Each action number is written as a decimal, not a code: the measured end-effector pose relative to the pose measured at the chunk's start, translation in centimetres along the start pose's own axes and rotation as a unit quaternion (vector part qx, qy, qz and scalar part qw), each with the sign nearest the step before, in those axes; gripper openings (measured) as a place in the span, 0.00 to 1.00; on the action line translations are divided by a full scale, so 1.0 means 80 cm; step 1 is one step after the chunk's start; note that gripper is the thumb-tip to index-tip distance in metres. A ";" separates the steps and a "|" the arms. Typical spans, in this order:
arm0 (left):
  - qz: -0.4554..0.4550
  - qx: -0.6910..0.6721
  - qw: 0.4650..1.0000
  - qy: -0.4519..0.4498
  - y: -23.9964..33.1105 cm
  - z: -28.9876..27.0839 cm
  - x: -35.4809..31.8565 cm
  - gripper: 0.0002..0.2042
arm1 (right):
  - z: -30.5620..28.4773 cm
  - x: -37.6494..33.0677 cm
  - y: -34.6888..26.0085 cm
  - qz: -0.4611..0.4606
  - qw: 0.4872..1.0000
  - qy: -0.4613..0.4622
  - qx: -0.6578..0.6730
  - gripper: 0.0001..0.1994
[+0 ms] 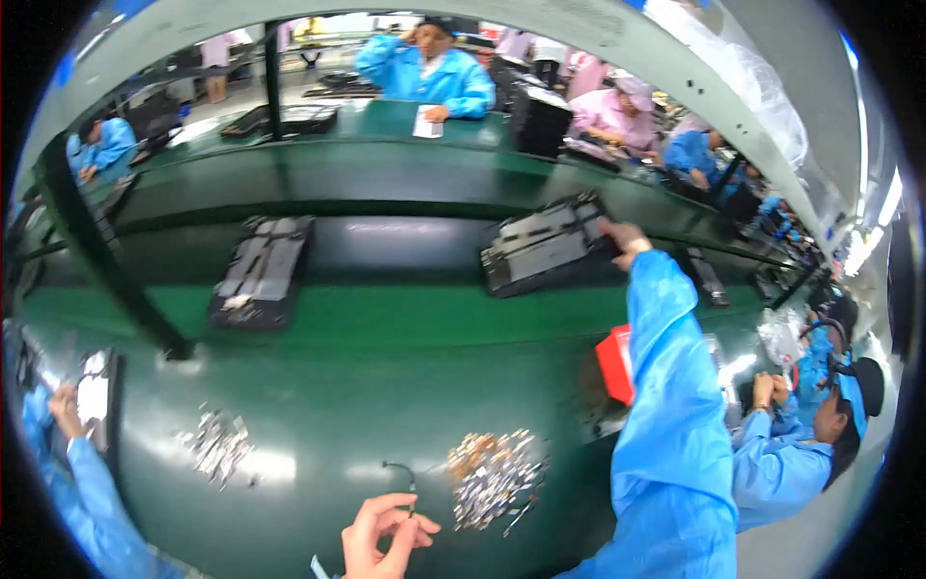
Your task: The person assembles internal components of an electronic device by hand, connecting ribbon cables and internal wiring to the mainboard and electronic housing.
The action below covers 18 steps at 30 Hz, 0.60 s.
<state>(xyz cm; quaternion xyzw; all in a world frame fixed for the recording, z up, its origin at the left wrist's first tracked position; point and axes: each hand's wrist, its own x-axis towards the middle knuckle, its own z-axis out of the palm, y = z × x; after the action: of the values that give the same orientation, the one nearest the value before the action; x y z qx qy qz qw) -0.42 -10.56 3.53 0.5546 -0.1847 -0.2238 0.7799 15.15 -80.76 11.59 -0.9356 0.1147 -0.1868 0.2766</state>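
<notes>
My left hand (386, 536) is low in the middle, above the green table. Its thumb and fingertips pinch a short, thin black cable (413, 480) that curves up and bends over to the left. My right arm, in a blue sleeve, reaches far forward. At its end my right hand (625, 241) grips the right edge of a flat black tray (545, 248) with grey panels, which sits at a slant. To the right of my left hand lies a loose pile of small silvery and orange-brown parts (495, 480).
A smaller heap of silvery strips (219, 446) lies to the left. Another black tray (260, 270) rests at the back left, and a red box (615, 365) is under my right arm. Co-workers sit on both sides (786, 449) and across (429, 72). A dark post (111, 246) rises at the left.
</notes>
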 end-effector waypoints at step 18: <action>0.056 0.190 0.967 0.159 -0.035 -0.089 -0.156 0.16 | 0.418 -0.214 -0.484 -0.091 0.812 -0.558 0.146 0.25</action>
<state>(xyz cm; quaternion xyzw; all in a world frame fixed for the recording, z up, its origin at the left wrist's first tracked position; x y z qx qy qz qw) -7.37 1.10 -1.90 0.7100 -0.1286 -0.0496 0.6906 17.76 -27.64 2.42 -0.8338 -0.1740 0.3283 0.4084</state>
